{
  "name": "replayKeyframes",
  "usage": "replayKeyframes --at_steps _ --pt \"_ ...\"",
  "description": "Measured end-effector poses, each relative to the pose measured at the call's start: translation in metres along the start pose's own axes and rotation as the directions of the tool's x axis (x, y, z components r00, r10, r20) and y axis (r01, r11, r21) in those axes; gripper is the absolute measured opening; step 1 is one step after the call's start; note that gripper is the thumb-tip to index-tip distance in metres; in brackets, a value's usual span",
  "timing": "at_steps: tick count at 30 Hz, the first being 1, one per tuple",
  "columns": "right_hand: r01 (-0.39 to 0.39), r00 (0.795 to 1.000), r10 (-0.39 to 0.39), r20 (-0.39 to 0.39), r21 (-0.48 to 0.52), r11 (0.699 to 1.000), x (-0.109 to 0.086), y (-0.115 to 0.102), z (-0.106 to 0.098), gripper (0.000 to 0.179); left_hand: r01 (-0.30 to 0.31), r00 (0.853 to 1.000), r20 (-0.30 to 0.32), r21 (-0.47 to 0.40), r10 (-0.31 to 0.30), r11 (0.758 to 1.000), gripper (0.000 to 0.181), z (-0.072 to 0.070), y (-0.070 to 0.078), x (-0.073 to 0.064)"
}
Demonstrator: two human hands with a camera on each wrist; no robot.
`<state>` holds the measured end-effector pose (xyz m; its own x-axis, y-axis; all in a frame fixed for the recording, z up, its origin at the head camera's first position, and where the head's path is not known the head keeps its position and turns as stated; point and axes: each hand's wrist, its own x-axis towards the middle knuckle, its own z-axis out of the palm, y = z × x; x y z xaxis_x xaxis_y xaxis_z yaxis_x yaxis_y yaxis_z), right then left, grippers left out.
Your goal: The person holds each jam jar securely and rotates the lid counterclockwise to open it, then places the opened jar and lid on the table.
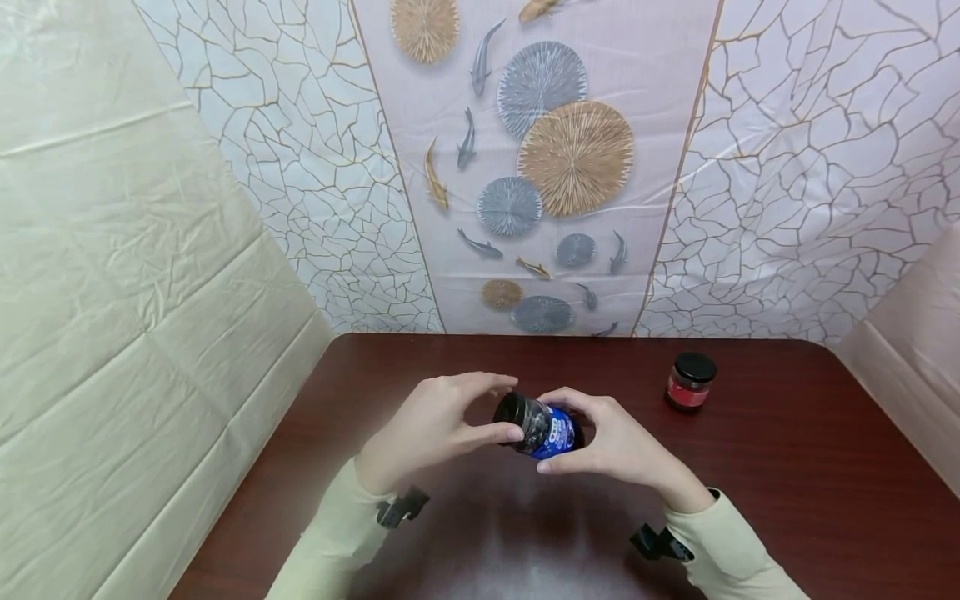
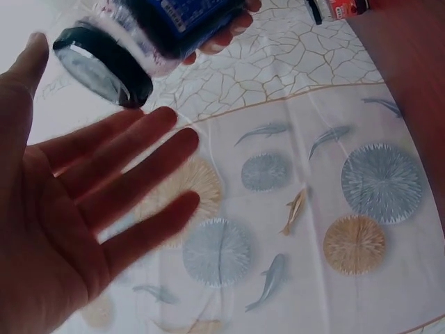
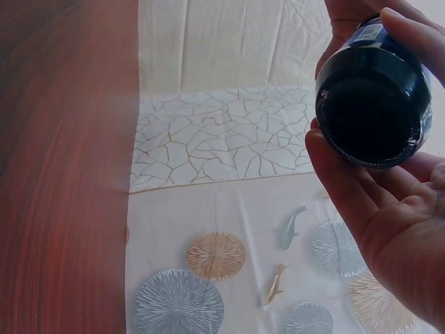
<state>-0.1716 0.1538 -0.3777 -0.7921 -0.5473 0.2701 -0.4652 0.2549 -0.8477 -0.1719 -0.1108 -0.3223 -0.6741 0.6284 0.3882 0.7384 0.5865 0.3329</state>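
A glass jar (image 1: pixel 557 433) with a blue label and dark contents is held tilted above the table, its black lid (image 2: pixel 101 66) turned toward the left. My right hand (image 1: pixel 618 437) grips the jar around its body, thumb on the near side. In the right wrist view the dark base of the jar (image 3: pixel 372 111) faces the camera. Beside the lid is my left hand (image 1: pixel 431 421), its fingers spread and fairly straight in the left wrist view. Its thumb is close to the lid; whether it touches cannot be told.
A second jar (image 1: pixel 688 385) with a black lid and red label stands upright at the back right of the dark wooden table (image 1: pixel 787 467). Patterned cloth (image 1: pixel 525 275) hangs behind the table, and plain pale cloth (image 1: pixel 150 333) slopes along the left.
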Motion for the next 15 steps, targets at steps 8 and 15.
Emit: replayKeyframes --at_steps 8,15 --pt "0.005 1.0 -0.005 0.006 -0.007 1.0 0.0001 0.0006 0.0004 0.059 -0.222 0.968 0.088 -0.126 0.234 0.967 0.069 -0.007 -0.0051 -0.0045" --pt "-0.009 1.0 0.009 0.008 -0.002 1.0 0.0 -0.0007 0.0007 0.061 -0.276 0.953 0.092 -0.129 0.289 0.952 0.063 -0.0097 -0.007 -0.0051"
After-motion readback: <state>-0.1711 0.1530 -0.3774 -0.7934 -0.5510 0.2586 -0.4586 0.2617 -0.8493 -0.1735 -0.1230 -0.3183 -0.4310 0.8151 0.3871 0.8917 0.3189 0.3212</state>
